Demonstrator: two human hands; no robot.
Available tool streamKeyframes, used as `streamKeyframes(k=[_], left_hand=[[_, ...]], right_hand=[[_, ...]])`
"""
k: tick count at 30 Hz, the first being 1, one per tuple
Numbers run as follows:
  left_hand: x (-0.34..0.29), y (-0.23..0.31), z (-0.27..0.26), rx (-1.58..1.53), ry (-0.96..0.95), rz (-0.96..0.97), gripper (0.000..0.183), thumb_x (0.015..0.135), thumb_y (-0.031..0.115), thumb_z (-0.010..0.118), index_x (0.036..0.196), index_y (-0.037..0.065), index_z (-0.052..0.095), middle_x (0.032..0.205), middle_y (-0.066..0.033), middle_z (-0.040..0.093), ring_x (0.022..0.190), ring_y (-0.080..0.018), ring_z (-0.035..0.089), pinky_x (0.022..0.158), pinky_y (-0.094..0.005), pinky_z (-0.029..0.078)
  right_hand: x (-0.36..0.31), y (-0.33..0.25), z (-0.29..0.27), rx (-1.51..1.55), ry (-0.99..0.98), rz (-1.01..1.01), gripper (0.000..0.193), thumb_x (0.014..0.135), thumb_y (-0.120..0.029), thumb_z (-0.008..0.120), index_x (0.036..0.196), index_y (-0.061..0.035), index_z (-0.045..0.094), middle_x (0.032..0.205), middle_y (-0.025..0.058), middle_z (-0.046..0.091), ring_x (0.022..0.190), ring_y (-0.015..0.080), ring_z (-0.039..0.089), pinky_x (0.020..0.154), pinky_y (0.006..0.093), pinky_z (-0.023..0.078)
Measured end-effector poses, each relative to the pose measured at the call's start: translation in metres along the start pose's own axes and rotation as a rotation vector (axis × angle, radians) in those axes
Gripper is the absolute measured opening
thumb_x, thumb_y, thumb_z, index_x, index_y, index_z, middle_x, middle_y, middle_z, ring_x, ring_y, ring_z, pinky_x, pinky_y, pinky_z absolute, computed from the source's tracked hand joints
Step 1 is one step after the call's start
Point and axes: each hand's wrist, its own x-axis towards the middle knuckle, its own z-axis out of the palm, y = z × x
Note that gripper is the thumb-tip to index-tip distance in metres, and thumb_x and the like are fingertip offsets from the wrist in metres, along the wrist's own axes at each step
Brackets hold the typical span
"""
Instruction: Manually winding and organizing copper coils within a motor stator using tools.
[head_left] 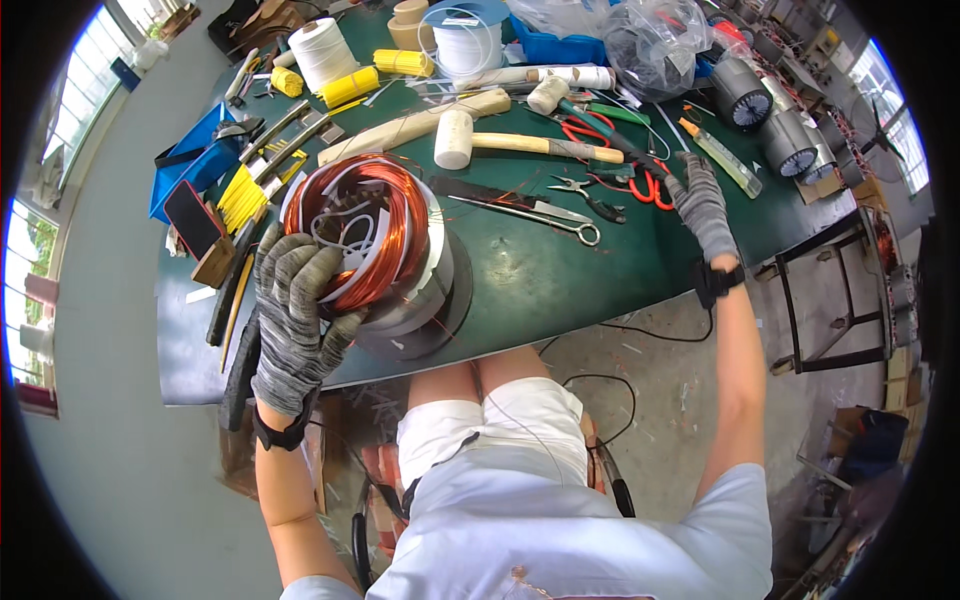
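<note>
A motor stator (408, 225) wound with copper wire stands at the table's left front, with white insulation inside it. My gloved left hand (300, 290) is closed on its left side, fingers lying over the copper coils. At the right, my gloved right hand (703, 205) has its fingers stretched out over the table. Beside its thumb lie red-handled scissors (650, 190); no grip on them is visible. Between the hands lie long metal tweezers (530, 218), pliers (590, 198) and a white-headed mallet (455, 140) with a wooden handle.
Yellow strips (240, 200), a blue bin (185, 165) and a phone on a wooden stand (195, 222) line the left. White spools (322, 52), a wooden bar (400, 128) and plastic bags (660, 50) sit at the back. Metal motor parts (742, 92) and a glue tube (722, 158) are rightward.
</note>
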Motion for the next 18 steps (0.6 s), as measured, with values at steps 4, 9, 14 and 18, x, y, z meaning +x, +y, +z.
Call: streamKeyframes(k=[4, 9, 14, 18], left_hand=[[-0.002, 0.002, -0.001, 0.002, 0.012, -0.018, 0.054, 0.081, 0.041, 0.066, 0.119, 0.004, 0.055, 0.108, -0.0152, 0.056, 0.106, -0.0377, 0.054, 0.107, -0.0575, 0.033], [0.002, 0.027, 0.009, 0.104, 0.081, -0.138, 0.054, 0.076, 0.036, 0.068, 0.120, 0.007, 0.055, 0.110, -0.0138, 0.053, 0.109, -0.0357, 0.051, 0.109, -0.0578, 0.030], [0.009, 0.056, 0.028, 0.218, 0.179, -0.301, 0.051, 0.079, 0.037, 0.065, 0.120, 0.009, 0.055, 0.107, -0.0114, 0.052, 0.106, -0.0332, 0.050, 0.107, -0.0598, 0.029], [0.019, 0.070, 0.047, 0.315, 0.310, -0.387, 0.047, 0.080, 0.039, 0.063, 0.117, 0.010, 0.057, 0.106, -0.0104, 0.051, 0.105, -0.0321, 0.049, 0.105, -0.0586, 0.032]], right_hand=[[0.022, 0.041, 0.004, -0.062, -0.506, 0.265, 0.053, 0.078, -0.016, 0.071, 0.128, -0.0105, 0.055, 0.119, 0.0199, 0.059, 0.103, 0.0363, 0.062, 0.091, 0.0442, 0.050], [0.059, 0.022, 0.025, -0.381, -0.004, 0.145, 0.038, 0.077, -0.010, 0.065, 0.115, -0.0113, 0.064, 0.113, 0.0153, 0.061, 0.096, 0.0368, 0.062, 0.085, 0.0435, 0.051], [0.068, -0.012, 0.097, 0.101, -0.238, -0.272, 0.019, 0.085, -0.014, 0.057, 0.099, -0.0117, 0.071, 0.102, 0.0173, 0.065, 0.096, 0.0374, 0.063, 0.089, 0.0422, 0.049], [0.105, -0.029, 0.120, -0.002, -0.409, -0.138, 0.025, 0.083, -0.021, 0.064, 0.105, -0.0106, 0.070, 0.107, 0.0181, 0.066, 0.100, 0.0368, 0.062, 0.090, 0.0440, 0.049]])
